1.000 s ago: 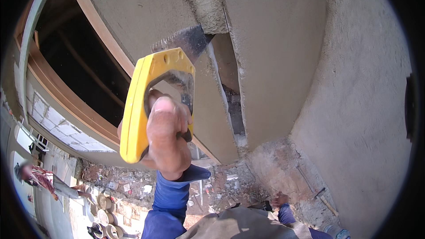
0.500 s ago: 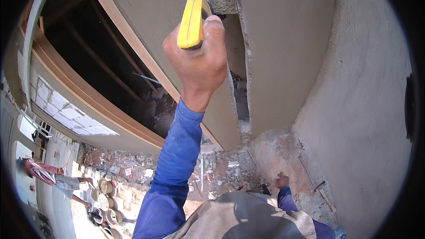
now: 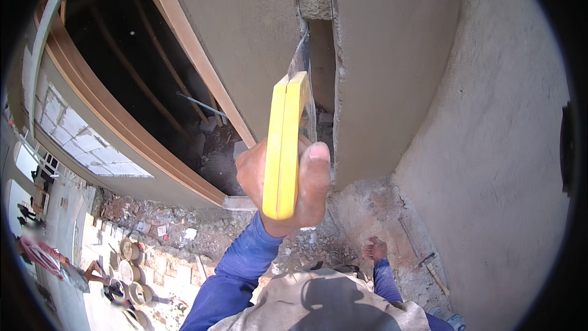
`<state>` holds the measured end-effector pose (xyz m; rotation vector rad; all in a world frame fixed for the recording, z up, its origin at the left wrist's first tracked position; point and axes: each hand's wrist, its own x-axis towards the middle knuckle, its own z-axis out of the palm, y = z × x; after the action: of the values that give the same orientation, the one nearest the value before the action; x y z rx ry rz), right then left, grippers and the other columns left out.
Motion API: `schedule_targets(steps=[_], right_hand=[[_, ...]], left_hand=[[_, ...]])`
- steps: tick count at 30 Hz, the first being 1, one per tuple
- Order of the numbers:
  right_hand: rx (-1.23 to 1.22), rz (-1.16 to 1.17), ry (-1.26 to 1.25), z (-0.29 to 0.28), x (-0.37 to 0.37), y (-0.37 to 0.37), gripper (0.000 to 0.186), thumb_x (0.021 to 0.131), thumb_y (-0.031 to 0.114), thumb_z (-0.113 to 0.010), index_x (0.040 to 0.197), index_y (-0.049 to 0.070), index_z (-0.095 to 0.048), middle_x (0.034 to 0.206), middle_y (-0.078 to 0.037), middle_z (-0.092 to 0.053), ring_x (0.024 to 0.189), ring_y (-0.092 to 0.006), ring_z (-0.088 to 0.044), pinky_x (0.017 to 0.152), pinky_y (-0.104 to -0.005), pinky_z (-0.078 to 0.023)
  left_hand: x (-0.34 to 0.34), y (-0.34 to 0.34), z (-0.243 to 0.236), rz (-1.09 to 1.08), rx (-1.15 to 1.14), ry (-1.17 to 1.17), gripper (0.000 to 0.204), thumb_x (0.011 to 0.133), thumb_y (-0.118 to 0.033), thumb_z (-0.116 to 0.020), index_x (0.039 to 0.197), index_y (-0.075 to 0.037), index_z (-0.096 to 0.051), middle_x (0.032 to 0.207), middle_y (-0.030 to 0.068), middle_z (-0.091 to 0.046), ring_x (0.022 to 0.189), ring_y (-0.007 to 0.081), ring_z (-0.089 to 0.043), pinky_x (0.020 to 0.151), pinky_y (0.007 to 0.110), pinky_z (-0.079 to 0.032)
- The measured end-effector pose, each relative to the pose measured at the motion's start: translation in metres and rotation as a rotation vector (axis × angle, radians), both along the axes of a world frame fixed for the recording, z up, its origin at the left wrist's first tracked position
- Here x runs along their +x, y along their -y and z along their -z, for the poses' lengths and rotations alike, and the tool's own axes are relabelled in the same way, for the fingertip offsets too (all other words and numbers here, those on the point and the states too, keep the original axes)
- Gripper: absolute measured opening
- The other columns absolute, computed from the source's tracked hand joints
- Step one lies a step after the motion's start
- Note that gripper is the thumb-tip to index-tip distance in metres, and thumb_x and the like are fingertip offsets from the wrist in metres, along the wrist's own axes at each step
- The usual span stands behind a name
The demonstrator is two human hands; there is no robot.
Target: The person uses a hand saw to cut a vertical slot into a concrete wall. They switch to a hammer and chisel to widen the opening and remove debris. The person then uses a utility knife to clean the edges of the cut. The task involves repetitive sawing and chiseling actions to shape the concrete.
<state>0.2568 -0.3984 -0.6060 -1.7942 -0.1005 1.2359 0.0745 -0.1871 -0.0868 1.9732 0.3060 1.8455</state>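
My left hand is closed around the yellow handle of a handsaw, its thumb on the right side. The saw's grey blade points away from me. It lies along the left edge of a tall narrow slot in a plastered wall; whether its teeth touch that edge I cannot tell. Lower on the right, my right hand hangs beside my body with its fingers loosely apart and nothing visible in it.
Left of the slot is a wood-framed opening. A rough plastered wall rises on the right, with a hammer near its foot. Rubble covers the ground. At the lower left are several buckets and another person.
My left hand has drawn the saw back toward me and down in the view, and more of its blade now shows. My right hand has shifted slightly left in the view.
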Motion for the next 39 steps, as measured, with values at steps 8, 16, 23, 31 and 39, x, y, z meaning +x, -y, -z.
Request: schedule_targets(steps=[8, 16, 23, 31, 39], right_hand=[[0.433, -0.308, 0.114, -0.103, -0.046, -0.025, 0.042, 0.103, 0.044, -0.051, 0.110, 0.006, -0.070, 0.083, -0.008, -0.069, 0.070, -0.0166, -0.068, 0.063, -0.0303, -0.054], [0.636, -0.613, 0.486, -0.280, -0.131, -0.018, 0.036, 0.100, 0.032, -0.056, 0.116, 0.001, -0.066, 0.086, -0.017, -0.069, 0.084, -0.0213, -0.068, 0.072, -0.0368, -0.050], [0.738, -0.139, -0.327, -0.360, -0.177, -0.012, 0.037, 0.102, 0.022, -0.054, 0.124, -0.007, -0.059, 0.113, -0.013, -0.065, 0.104, -0.0175, -0.063, 0.086, -0.0333, -0.051], [0.837, 0.169, -0.329, -0.373, -0.201, -0.039, 0.044, 0.101, 0.017, -0.054, 0.141, -0.003, -0.048, 0.120, -0.010, -0.061, 0.108, -0.0150, -0.061, 0.091, -0.0262, -0.051], [1.188, 0.141, -0.384, -0.357, -0.167, -0.132, 0.047, 0.104, 0.023, -0.054, 0.147, 0.007, -0.047, 0.101, 0.002, -0.061, 0.088, -0.0047, -0.058, 0.072, -0.0220, -0.052]], left_hand=[[-0.053, 0.100, 0.090, 0.181, -0.264, -0.104, 0.019, 0.083, -0.009, -0.071, 0.074, -0.001, -0.056, 0.064, 0.0088, -0.054, 0.052, 0.0232, -0.052, 0.048, 0.033, -0.043], [-0.072, 0.116, 0.128, 0.090, -0.147, -0.187, 0.020, 0.086, -0.013, -0.070, 0.075, -0.002, -0.057, 0.064, 0.0111, -0.057, 0.050, 0.0242, -0.056, 0.046, 0.034, -0.044], [-0.090, 0.126, 0.140, 0.060, -0.131, -0.227, 0.034, 0.086, -0.035, -0.076, 0.084, -0.005, -0.060, 0.081, 0.0108, -0.058, 0.074, 0.0297, -0.054, 0.070, 0.042, -0.043], [-0.092, 0.134, 0.154, -0.046, -0.193, -0.215, 0.067, 0.089, -0.069, -0.057, 0.100, -0.003, -0.059, 0.108, 0.0169, -0.049, 0.100, 0.0301, -0.046, 0.089, 0.045, -0.036], [-0.094, 0.076, 0.148, -0.039, -0.020, -0.401, 0.099, 0.077, -0.078, -0.062, 0.129, 0.003, -0.039, 0.124, 0.0222, -0.040, 0.119, 0.0371, -0.040, 0.102, 0.051, -0.033]])
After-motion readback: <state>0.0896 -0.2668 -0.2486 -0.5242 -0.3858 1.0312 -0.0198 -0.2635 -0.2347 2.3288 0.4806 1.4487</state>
